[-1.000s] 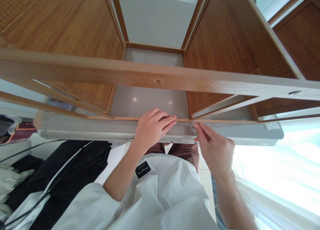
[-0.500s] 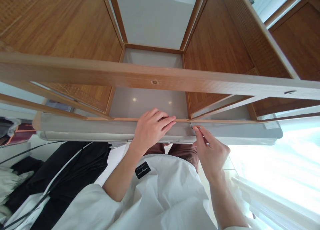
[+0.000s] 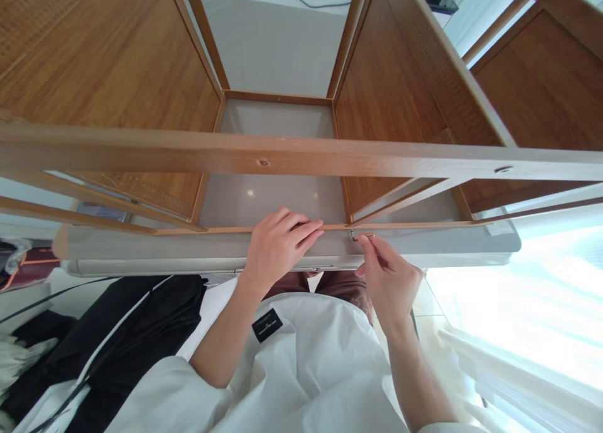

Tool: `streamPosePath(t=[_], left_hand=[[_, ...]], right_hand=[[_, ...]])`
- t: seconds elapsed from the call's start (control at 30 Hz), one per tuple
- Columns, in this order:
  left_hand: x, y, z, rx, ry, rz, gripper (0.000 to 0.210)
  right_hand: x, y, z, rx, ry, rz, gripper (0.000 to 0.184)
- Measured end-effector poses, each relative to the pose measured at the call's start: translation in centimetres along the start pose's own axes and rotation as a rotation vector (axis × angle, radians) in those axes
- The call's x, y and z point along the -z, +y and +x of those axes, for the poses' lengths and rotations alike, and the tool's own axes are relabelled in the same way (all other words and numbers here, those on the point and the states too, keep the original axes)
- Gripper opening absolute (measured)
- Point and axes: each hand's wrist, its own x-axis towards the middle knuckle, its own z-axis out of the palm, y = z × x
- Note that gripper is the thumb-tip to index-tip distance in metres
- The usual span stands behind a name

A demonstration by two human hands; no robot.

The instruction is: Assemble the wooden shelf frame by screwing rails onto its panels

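The wooden frame (image 3: 264, 153) stands on the grey worktop (image 3: 141, 244), its lower rail (image 3: 226, 230) running along near the person's side. The left hand (image 3: 282, 247) lies over that rail — palm down, fingers stretched out, gripping nothing that shows. To its right, the right hand (image 3: 391, 279) pinches a thin metal tool (image 3: 353, 236) between thumb and fingers; the tool's bent end is at the lower rail, near an upright's foot (whether its tip sits in a hole is too small to tell). Black cloth (image 3: 146, 332) lies on the left.
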Motion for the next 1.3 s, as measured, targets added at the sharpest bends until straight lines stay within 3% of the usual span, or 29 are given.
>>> streamPosePath(t=[0.13, 0.27, 0.53, 0.93, 1.07, 1.3], left_hand=[[-0.1, -0.1, 0.0, -0.001, -0.004, -0.001, 0.016], [0.0, -0.1, 0.1, -0.010, 0.005, 0.005, 0.016], [0.0, 0.0, 0.1, 0.000, 0.000, 0.003, 0.016], [0.3, 0.2, 0.3, -0.001, -0.008, 0.020, 0.016], [0.4, 0.2, 0.4, 0.005, -0.018, 0.022, 0.016], [0.5, 0.3, 0.6, -0.002, -0.012, 0.037, 0.016]], right_hand=[[0.2, -0.3, 0.1, -0.240, -0.086, 0.103, 0.040], [0.3, -0.3, 0.3, -0.348, -0.110, 0.266, 0.046], [-0.5, -0.4, 0.1, -0.415, -0.013, 0.433, 0.054], [-0.7, 0.5, 0.1, -0.440, -0.084, 0.493, 0.054], [-0.5, 1.0, -0.2, -0.374, -0.108, 0.445, 0.045], [-1.4, 2.5, -1.4, -0.012, 0.022, 0.121, 0.035]])
